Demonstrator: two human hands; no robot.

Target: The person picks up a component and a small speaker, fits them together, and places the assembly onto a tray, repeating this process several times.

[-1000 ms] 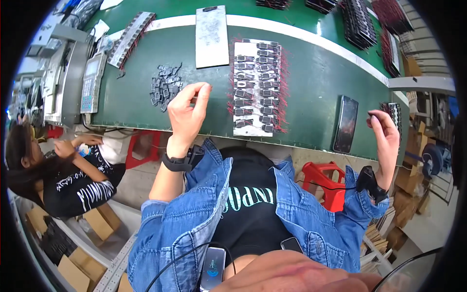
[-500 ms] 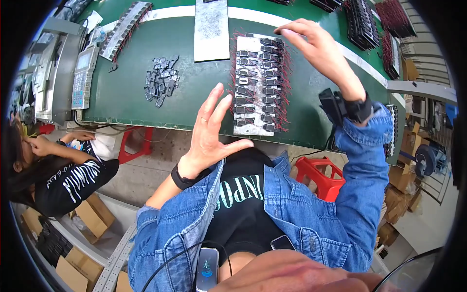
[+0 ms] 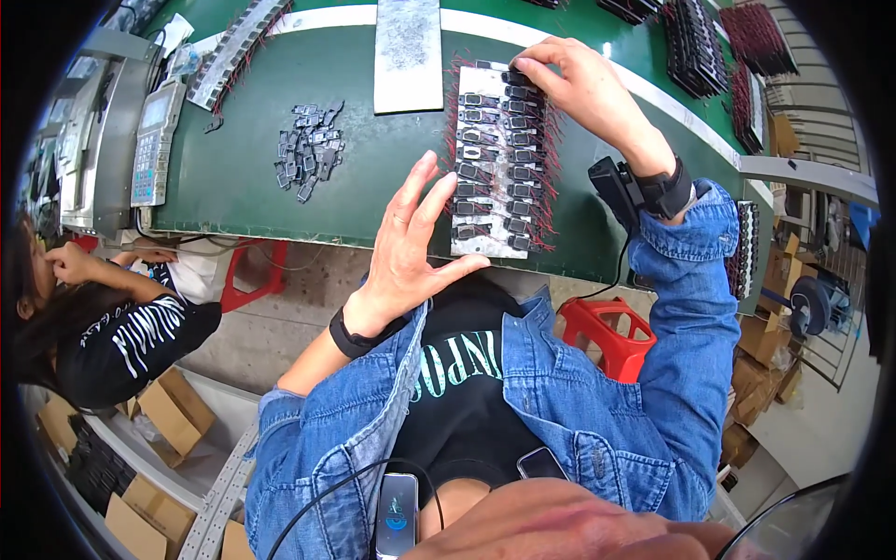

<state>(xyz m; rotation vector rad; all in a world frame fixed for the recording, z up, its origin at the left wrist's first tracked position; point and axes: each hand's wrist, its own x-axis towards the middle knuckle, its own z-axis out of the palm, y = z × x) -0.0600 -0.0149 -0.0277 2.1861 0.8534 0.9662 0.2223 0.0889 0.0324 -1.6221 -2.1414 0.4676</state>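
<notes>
A metal plate (image 3: 497, 168) lies lengthwise before me on the green bench, bearing two rows of small black wired parts (image 3: 520, 173) with rectangular faces, like tiny speakers. Red and dark wires stick out along both sides. My right hand (image 3: 583, 89) reaches over the far right corner, thumb and fingertips pinched on a small black part at the end of the right row. My left hand (image 3: 403, 243) is open with its fingers spread, its fingertips by the left edge of the plate, holding nothing. Left of the plate, a loose pile of similar black parts (image 3: 308, 149) lies on the bench.
A pale board (image 3: 408, 70) lies beyond the plate. Another filled plate (image 3: 238, 51) and a keypad device (image 3: 157, 145) stand at the left. Stacked plates (image 3: 693, 47) are at the far right. A red stool (image 3: 607, 338) stands under the bench edge; a co-worker (image 3: 112, 327) sits at the left.
My right hand has come down and slightly left onto the far end of the right row. My left hand stays open, nearly in place.
</notes>
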